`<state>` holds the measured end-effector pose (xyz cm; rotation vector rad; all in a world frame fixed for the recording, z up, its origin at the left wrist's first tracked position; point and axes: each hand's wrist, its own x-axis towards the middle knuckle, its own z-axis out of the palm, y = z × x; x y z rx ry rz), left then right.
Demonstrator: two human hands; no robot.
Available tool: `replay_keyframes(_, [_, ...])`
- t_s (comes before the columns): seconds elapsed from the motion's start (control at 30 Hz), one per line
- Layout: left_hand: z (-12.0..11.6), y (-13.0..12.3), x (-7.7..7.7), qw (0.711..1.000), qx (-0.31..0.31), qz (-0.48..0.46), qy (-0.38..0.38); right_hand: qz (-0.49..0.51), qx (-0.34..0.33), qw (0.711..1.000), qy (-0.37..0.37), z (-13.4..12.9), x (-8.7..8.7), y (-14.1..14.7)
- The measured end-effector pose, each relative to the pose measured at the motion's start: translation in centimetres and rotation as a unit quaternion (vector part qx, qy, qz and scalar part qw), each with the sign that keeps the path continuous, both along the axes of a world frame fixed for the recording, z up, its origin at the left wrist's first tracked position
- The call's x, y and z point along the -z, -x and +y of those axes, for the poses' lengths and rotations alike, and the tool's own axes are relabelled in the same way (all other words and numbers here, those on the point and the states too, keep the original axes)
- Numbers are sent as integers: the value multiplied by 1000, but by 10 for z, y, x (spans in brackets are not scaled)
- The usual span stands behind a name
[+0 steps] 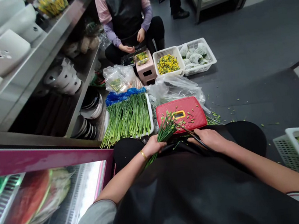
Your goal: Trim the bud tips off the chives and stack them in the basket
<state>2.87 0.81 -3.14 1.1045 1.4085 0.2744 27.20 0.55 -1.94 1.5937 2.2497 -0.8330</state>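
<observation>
My left hand (154, 147) is closed around a bunch of green flowering chive stems (165, 130), its budded tips pointing forward and to the right. Dark scissors (188, 131) are in my right hand (211, 139), the blades reaching to the tips of the bunch. How far the blades are apart I cannot make out. Just beyond both hands is a red plastic stool (199, 119) with cut buds scattered over its top. To its left, many long chive stems (129, 116) lie side by side in a white tray (150, 115).
Opposite sits a person (126, 15) in a dark apron, hands over a small stool (146, 73). White baskets hold yellow flowers (168, 64) and net-wrapped produce (196, 58). Metal shelves (36, 42) with dishes line the left; a basket of greens (294, 136) stands at right.
</observation>
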Motion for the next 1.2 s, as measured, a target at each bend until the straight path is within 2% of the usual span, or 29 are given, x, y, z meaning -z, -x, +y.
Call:
replay_keyframes(0.23, [2, 3, -2, 1000, 1, -13, 16, 35, -16, 999, 34, -5, 7, -16])
replay_keyframes(0.4, [-2, 1, 0, 1000, 13, -18, 3, 52, -12, 998, 38, 3, -7, -9])
replay_keyframes(0.53, [-5, -1, 3, 999, 33, -6, 10, 67, -11, 998, 10, 12, -16, -1])
replay_keyframes(0.67, [-6, 0, 6, 999, 31, -4, 12, 58, 7, 998, -4, 11, -6, -1])
replay_keyframes(0.83, [-3, 6, 0, 999, 22, -31, 14, 123, 22, 992, 2, 3, 8, -15])
replay_keyframes(0.97, [-3, 11, -8, 997, 34, -66, 18, 108, 3, 994, 25, 1, 1, -23])
replay_keyframes(1.07, [-6, 11, -10, 995, 58, -82, 26, 98, -11, 994, 37, 6, -7, -18])
replay_keyframes(1.2, [-8, 9, -10, 993, 77, -87, 30, 120, 10, 993, 5, 13, -7, -9])
